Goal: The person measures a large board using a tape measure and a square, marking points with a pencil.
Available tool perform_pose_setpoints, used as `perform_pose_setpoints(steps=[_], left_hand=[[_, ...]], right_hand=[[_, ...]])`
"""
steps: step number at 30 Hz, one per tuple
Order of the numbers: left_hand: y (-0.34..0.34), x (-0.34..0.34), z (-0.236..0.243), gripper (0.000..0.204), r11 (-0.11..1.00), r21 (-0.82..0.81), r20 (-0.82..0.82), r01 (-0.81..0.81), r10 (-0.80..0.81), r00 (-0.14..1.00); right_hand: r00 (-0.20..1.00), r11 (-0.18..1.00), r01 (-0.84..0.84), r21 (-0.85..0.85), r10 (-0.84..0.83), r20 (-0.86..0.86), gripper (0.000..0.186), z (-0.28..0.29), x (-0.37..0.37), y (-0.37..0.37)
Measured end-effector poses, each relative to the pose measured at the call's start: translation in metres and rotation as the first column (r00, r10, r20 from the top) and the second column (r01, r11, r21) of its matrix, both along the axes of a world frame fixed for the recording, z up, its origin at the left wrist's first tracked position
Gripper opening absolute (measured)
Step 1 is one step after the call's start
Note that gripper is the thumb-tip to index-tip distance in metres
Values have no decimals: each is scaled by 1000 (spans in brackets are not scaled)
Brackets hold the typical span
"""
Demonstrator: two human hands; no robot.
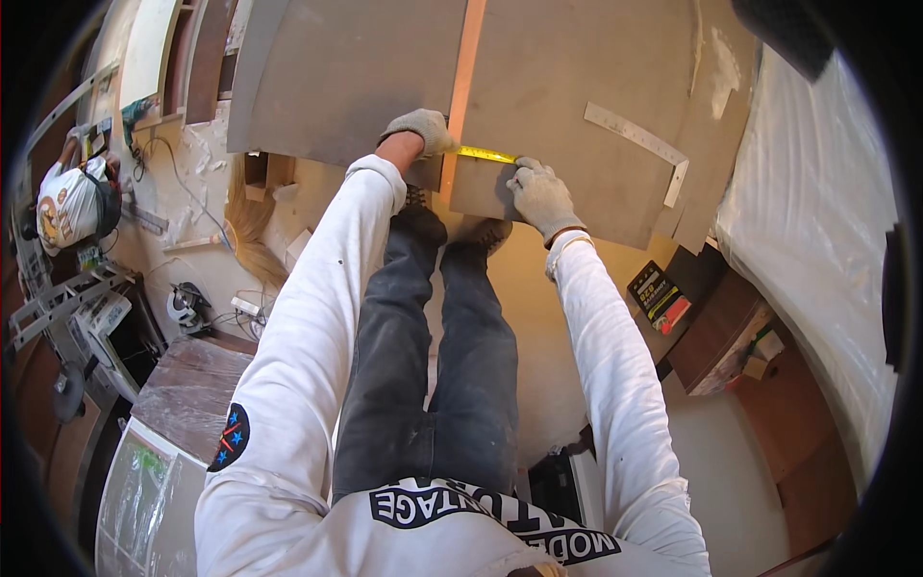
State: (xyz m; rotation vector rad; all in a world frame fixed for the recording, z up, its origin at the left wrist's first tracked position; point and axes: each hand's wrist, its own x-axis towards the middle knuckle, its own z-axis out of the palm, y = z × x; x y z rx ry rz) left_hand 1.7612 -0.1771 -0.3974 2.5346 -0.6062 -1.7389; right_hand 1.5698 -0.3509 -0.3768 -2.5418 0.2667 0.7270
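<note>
A yellow tape measure blade (487,154) stretches across the grey-brown board (567,67) near its front edge. My left hand (423,132), in a light knit glove, is closed on the blade's left end, beside the narrow orange-brown strip (465,72). At the other end, my right hand (544,198), gloved too, pinches the tape with bent fingers. The tape's case cannot be made out; the gloves may hide it. A metal carpenter's square (639,144) lies flat on the board, right of my right hand.
My feet stand under the board's front edge. To the left are a broom (252,226), a circular saw (187,305), a green drill (135,115) and a white bag (72,204). Plastic sheeting (803,163) hangs at the right, above a brown cabinet (719,332) and a black box (659,293).
</note>
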Motion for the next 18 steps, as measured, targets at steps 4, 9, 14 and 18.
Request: perform_pose_setpoints(steps=[4, 9, 14, 18], left_hand=[[0, -1, -6, 54, 1000, -20, 51, 21, -20, 999], [-1, 0, -10, 54, 998, -19, 43, 63, -63, 997], [3, 6, -9, 53, 997, -22, -30, 76, -77, 997], [11, 4, -11, 44, 987, -151, 3, 57, -57, 998]], right_hand=[[999, 1000, -8, -7, 8, -34, 32, 1, 4, -1], [999, 999, 7, -31, -8, -36, 32, 2, 4, 4], [998, 997, 11, -75, -15, -60, 32, 1, 3, 11], [996, 995, 23, -97, -32, -86, 32, 3, 4, 13]])
